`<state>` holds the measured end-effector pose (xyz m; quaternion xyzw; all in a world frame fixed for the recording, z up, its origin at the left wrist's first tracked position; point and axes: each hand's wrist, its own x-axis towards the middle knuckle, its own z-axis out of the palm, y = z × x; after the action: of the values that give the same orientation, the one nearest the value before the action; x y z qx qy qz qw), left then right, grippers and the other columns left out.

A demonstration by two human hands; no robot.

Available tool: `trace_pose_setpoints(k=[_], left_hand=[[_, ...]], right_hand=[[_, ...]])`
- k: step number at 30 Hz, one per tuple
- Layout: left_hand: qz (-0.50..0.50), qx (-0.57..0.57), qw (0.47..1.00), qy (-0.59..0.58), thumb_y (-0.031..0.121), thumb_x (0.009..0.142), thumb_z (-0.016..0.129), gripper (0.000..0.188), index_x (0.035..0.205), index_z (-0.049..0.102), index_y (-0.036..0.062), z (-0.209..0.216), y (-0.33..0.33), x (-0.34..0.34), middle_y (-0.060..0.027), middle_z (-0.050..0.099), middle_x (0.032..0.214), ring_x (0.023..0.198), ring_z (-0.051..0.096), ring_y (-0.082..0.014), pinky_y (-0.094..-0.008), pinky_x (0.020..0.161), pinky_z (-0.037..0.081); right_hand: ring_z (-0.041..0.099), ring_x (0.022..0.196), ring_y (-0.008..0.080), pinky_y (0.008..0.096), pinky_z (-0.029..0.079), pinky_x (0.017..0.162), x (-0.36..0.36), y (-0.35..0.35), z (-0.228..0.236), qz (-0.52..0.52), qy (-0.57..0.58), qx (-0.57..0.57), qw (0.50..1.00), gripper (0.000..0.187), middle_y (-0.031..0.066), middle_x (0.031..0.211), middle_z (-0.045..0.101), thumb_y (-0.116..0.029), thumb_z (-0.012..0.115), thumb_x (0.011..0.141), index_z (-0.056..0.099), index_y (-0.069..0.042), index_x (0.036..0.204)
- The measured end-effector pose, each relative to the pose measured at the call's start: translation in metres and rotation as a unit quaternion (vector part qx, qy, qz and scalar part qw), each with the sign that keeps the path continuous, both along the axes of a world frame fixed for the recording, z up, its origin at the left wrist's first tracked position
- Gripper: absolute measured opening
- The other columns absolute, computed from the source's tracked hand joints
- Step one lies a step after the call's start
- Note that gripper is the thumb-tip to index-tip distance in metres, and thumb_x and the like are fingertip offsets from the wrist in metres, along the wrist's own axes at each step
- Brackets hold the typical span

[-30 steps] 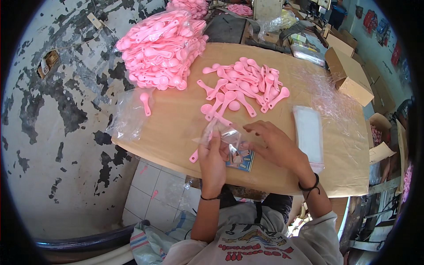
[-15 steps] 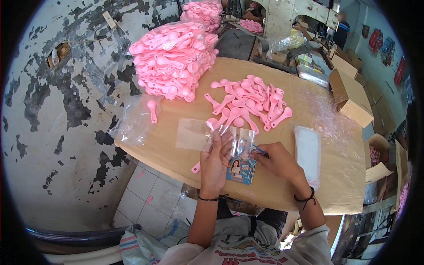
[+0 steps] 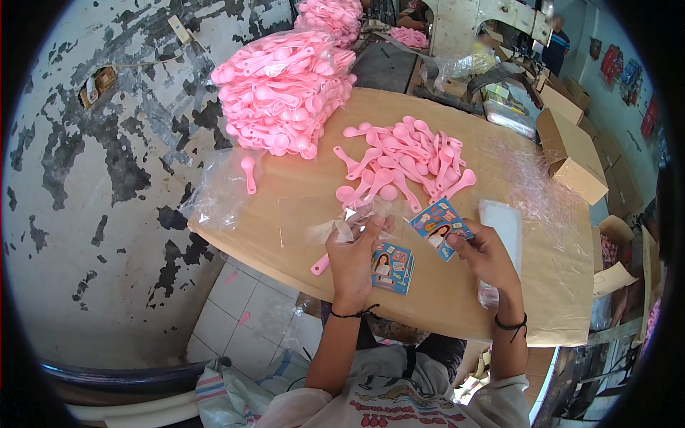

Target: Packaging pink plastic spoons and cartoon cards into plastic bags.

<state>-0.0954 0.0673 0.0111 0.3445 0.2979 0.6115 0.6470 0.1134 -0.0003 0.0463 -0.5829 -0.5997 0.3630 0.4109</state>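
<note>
My left hand [image 3: 349, 267] pinches a crinkled clear plastic bag [image 3: 357, 212] above the table, its fingers closed on the film. To the right, my right hand [image 3: 491, 258] grips a blue printed card [image 3: 438, 227] between thumb and fingers, tilted and apart from the bag. Between my hands lies a small stack of similar blue cards [image 3: 392, 271] on the brown-covered table. Beside my left wrist rests the handle of a pink spoon [image 3: 320, 265], the rest of it hidden by the hand. Just beyond both hands spreads a loose pile of pink measuring spoons [image 3: 410, 158].
A big clear bag packed with pink spoons [image 3: 282, 93] stands back left. One single pink spoon [image 3: 248, 175] lies near crumpled film [image 3: 217, 192]. Right of my right hand is a stack of clear bags [image 3: 501, 221]. Cardboard boxes [image 3: 571, 157] and a person [image 3: 556, 48] appear at the far right.
My right hand has moved right and lifted the blue card away from the stack. My left hand's fingers have closed, and the bag in them is now more crumpled.
</note>
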Motion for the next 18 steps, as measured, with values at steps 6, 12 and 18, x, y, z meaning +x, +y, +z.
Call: trace_pose_setpoints(k=[6, 12, 18], left_hand=[[-0.022, -0.016, 0.999, -0.03, 0.009, 0.089, 0.068, 0.041, 0.122, 0.049, -0.007, 0.001, -0.007, 0.011, -0.017, 0.061, 0.112, 0.097, 0.065, -0.0233, -0.0322, 0.085, 0.057], [-0.033, -0.029, 0.999, -0.007, 0.011, 0.088, 0.07, 0.04, 0.122, 0.056, -0.0069, 0.008, -0.013, 0.013, -0.0144, 0.065, 0.11, 0.098, 0.064, -0.0147, -0.0274, 0.081, 0.055], [-0.192, -0.03, 0.979, 0.069, 0.01, 0.087, 0.07, 0.037, 0.119, 0.059, -0.0054, 0.003, -0.013, 0.011, -0.0126, 0.066, 0.111, 0.096, 0.064, -0.0111, -0.0231, 0.075, 0.053]], right_hand=[[0.038, 0.057, 0.0025, 0.0223, 0.034, 0.051, -0.009, 0.004, 0.003, 0.014, 0.009, -0.004, 1.0, 0.017, -0.0048, 0.068, 0.054, -0.018, 0.061, 0.095, 0.066, -0.003, 0.103], [0.039, 0.057, 0.0031, 0.0226, 0.035, 0.051, -0.009, -0.002, 0.001, 0.022, -0.036, -0.005, 0.999, 0.019, -0.0041, 0.066, 0.052, -0.019, 0.063, 0.094, 0.068, -0.002, 0.101], [0.042, 0.057, 0.0039, 0.0239, 0.038, 0.051, -0.009, 0.001, -0.003, 0.05, -0.038, -0.002, 0.998, 0.017, -0.0026, 0.066, 0.053, -0.015, 0.064, 0.092, 0.068, 0.0, 0.098]])
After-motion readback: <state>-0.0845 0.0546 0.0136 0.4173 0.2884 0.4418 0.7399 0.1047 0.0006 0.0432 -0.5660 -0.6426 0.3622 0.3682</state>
